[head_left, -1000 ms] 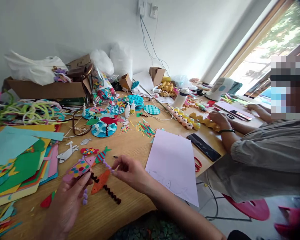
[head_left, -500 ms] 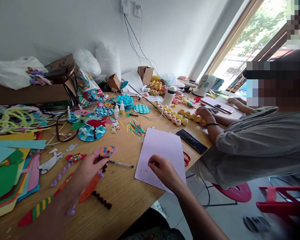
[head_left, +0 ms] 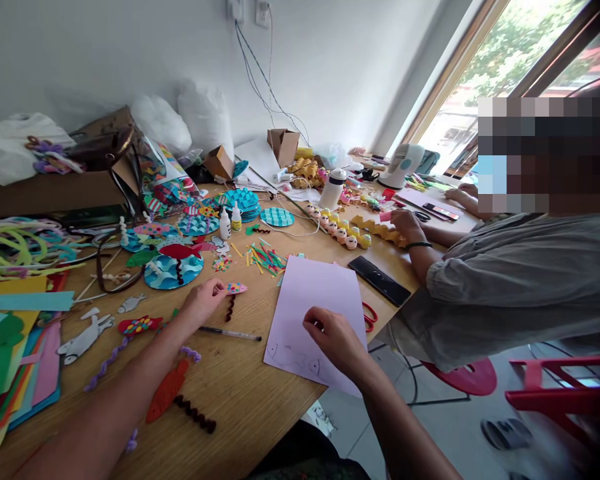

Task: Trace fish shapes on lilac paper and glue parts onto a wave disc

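My left hand [head_left: 207, 298] pinches the tail end of a pink paper fish [head_left: 237, 288] with coloured dots; a dark brown twisted pipe cleaner [head_left: 230, 309] hangs below it. Over the lilac sheet [head_left: 307, 287], my right hand [head_left: 336, 339] is curled, with no object visible in its fingers. Pencil-like fish outlines show along the sheet's lower edge. A pen [head_left: 231, 333] lies on the table between the hands. Near my left forearm are an orange paper fish [head_left: 167, 392], a red dotted fish [head_left: 140, 325] and a grey-white cutout [head_left: 84, 339].
Red-handled scissors [head_left: 370, 315] and a black phone [head_left: 379, 280] lie right of the sheet. Coloured paper strips [head_left: 267, 257], glue bottles [head_left: 225, 225] and blue discs [head_left: 173, 272] sit farther back. Coloured paper [head_left: 45, 367] is stacked at left. A co-worker's arm [head_left: 420, 233] rests at right.
My left hand has moved right and away from me with the pink fish, toward the paper strips. My right hand stays over the sheet. The view has shifted slightly.
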A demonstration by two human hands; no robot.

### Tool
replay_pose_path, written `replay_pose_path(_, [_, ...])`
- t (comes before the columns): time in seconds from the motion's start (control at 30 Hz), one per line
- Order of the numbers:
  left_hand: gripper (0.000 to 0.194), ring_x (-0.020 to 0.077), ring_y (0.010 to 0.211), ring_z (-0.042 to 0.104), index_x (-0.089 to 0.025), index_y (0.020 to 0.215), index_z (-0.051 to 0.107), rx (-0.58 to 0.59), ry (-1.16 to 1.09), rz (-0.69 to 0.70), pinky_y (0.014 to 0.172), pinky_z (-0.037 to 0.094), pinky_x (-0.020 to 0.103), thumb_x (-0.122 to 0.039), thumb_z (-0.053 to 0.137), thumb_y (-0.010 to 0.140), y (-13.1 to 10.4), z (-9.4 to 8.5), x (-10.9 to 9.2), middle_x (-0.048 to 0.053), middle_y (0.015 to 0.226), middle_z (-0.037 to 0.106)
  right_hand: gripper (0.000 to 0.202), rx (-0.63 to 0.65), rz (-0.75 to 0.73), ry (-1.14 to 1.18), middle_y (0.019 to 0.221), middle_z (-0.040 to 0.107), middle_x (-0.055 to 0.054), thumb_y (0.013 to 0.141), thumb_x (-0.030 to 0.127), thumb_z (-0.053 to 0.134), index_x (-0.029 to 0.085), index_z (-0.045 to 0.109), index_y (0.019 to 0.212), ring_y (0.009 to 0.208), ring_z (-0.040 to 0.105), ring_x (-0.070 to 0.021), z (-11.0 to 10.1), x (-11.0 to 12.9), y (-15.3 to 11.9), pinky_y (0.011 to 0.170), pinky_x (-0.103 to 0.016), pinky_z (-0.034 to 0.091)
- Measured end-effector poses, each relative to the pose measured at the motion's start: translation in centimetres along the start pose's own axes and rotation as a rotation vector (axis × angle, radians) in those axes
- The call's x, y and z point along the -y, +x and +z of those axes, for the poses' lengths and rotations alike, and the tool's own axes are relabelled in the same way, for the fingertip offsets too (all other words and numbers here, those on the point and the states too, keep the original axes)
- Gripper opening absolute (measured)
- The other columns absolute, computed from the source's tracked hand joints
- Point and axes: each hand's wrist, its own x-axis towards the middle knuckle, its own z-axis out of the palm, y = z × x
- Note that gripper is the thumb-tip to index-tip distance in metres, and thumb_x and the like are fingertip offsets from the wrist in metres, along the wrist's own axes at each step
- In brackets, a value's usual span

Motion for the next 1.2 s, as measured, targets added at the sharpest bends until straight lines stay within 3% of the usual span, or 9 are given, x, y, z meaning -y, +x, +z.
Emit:
replay_pose_path(0.17, [0.01, 0.0168, 0.057, 0.05, -0.023, 0.059, 0.055, 0.078, 0.038, 0.062, 0.054, 0.033, 0.025, -0.031, 0.062, 0.059, -1.4, -0.2, -1.4, -0.002, 0.056, 0.053, 0.017, -0.128, 0.279, -0.33, 0.087, 0.066, -0.009, 0.086, 0.025, 0.042, 0.018, 0.057, 0.082, 0.077, 0.058, -0.0205, -2.0, -2.5, -0.8, 0.061, -0.028, 0.033])
replay_pose_path(0.3, [0.013, 0.0179, 0.057, 0.056, -0.023, 0.063, 0.059, 0.294, -0.015, 0.075, 0.054, 0.04, 0.026, -0.036, 0.058, 0.06, -4.4, 2.2, -2.4, -0.001, 0.06, 0.061, 0.02, -0.061, 0.469, -0.49, 0.091, 0.065, -0.013, 0.088, 0.031, 0.04, 0.019, 0.056, 0.087, 0.076, 0.061, -0.0248, -3.2, -4.1, -2.0, 0.057, -0.03, 0.033])
replay_pose_path(0.43, [0.021, 0.0214, 0.069, 0.061, -0.023, 0.074, 0.068, 0.369, -0.025, 0.098, 0.065, 0.044, 0.03, -0.031, 0.061, 0.055, -6.8, 4.2, -2.6, 0.002, 0.07, 0.068, 0.026, 0.041, 0.572, -0.457, 0.09, 0.066, -0.015, 0.089, 0.038, 0.037, 0.018, 0.054, 0.091, 0.08, 0.062, -0.0288, -3.1, -5.3, -3.1, 0.059, -0.032, 0.035])
replay_pose_path(0.53, [0.026, 0.021, 0.067, 0.06, -0.025, 0.081, 0.07, 0.397, -0.028, 0.133, 0.064, 0.044, 0.029, -0.028, 0.061, 0.057, -7.5, 4.8, -2.5, 0.002, 0.074, 0.07, 0.023, 0.017, 0.594, -0.312, 0.09, 0.065, -0.013, 0.087, 0.037, 0.039, 0.018, 0.051, 0.088, 0.083, 0.061, -0.0266, -2.2, -6.6, -3.7, 0.061, -0.031, 0.035])
replay_pose_path(0.63, [0.025, 0.0189, 0.063, 0.059, -0.026, 0.083, 0.07, 0.417, -0.03, 0.167, 0.062, 0.043, 0.028, -0.028, 0.062, 0.06, -7.7, 4.9, -2.5, 0.002, 0.076, 0.07, 0.014, -0.081, 0.59, -0.071, 0.074, 0.062, -0.005, 0.079, 0.033, 0.046, 0.02, 0.048, 0.085, 0.073, 0.058, -0.0212, -1.4, -8.0, -4.2, 0.058, -0.028, 0.035])
replay_pose_path(0.77, [0.031, 0.0187, 0.067, 0.06, -0.023, 0.089, 0.069, 0.486, -0.122, 0.084, 0.063, 0.044, 0.028, -0.031, 0.064, 0.06, -7.9, 5.0, -2.6, 0.003, 0.083, 0.07, 0.029, -0.132, 0.532, 0.544, 0.06, 0.048, 0.005, 0.066, 0.035, 0.055, 0.022, 0.046, 0.091, 0.052, 0.047, -0.0132, -1.7, -7.8, -4.6, 0.049, -0.025, 0.034])
replay_pose_path(0.87, [0.035, 0.0198, 0.071, 0.061, -0.021, 0.09, 0.067, 0.476, -0.276, 0.01, 0.064, 0.046, 0.029, -0.033, 0.068, 0.057, -7.9, 4.9, -2.8, 0.005, 0.083, 0.068, 0.04, -0.152, 0.482, 0.918, 0.068, 0.054, 0.002, 0.056, 0.038, 0.065, 0.02, 0.052, 0.089, 0.053, 0.047, -0.0113, -3.0, -6.1, -4.0, 0.05, -0.025, 0.035])
replay_pose_path(1.07, [0.042, 0.0216, 0.096, 0.056, -0.02, 0.094, 0.065, 0.212, -0.451, -0.043, 0.07, 0.047, 0.027, -0.041, 0.072, 0.058, -7.6, 2.9, -4.5, 0.008, 0.104, 0.062, 0.037, -0.194, 0.358, 1.088, 0.066, 0.058, 0.001, 0.053, 0.03, 0.07, 0.016, 0.063, 0.087, 0.053, 0.049, -0.0095, -7.2, -2.4, -0.8, 0.05, -0.023, 0.037])
replay_pose_path(1.2, [0.048, 0.0203, 0.101, 0.057, -0.023, 0.107, 0.059, 0.228, -0.704, -0.167, 0.075, 0.048, 0.028, -0.044, 0.07, 0.065, -7.2, 1.0, -6.1, 0.007, 0.109, 0.061, 0.03, -0.247, 0.237, 1.092, 0.063, 0.058, 0.002, 0.054, 0.025, 0.069, 0.017, 0.065, 0.083, 0.05, 0.049, -0.008, -10.2, -0.4, 1.0, 0.047, -0.022, 0.037])
